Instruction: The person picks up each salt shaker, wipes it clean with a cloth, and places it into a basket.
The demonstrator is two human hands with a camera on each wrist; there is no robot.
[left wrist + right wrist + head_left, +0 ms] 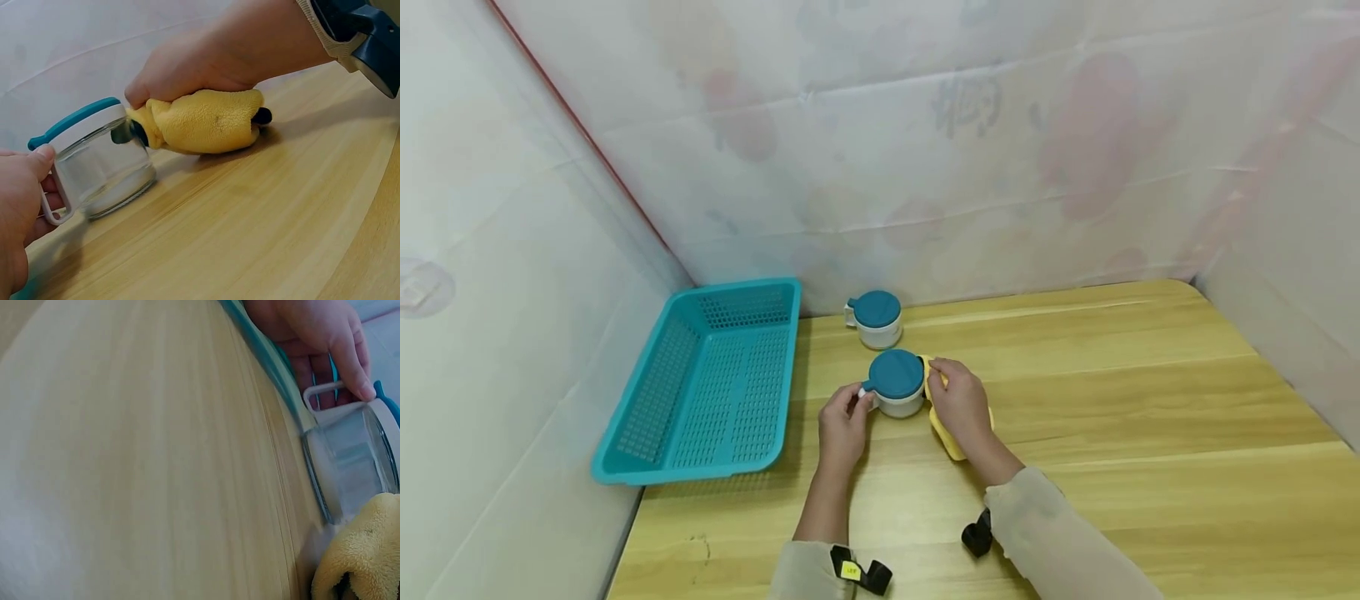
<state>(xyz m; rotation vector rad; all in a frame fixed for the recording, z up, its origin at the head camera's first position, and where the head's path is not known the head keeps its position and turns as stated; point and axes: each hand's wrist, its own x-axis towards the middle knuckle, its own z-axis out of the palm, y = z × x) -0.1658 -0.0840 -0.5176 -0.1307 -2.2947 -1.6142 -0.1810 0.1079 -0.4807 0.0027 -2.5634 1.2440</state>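
A glass jar with a blue lid and white handle stands on the table. The left hand holds its handle; in the left wrist view the thumb lies at the handle's top and the fingers curl behind the handle. On the jar's other side the right hand grips a yellow cloth, which touches the jar's side. In the left wrist view dark material pokes out at both ends of the cloth. The right wrist view shows the cloth beside the jar, the right hand being out of frame.
A second blue-lidded jar stands just behind the first, near the wall. To the left lies a turquoise perforated basket on the wooden table. Sheeted walls enclose the back and sides.
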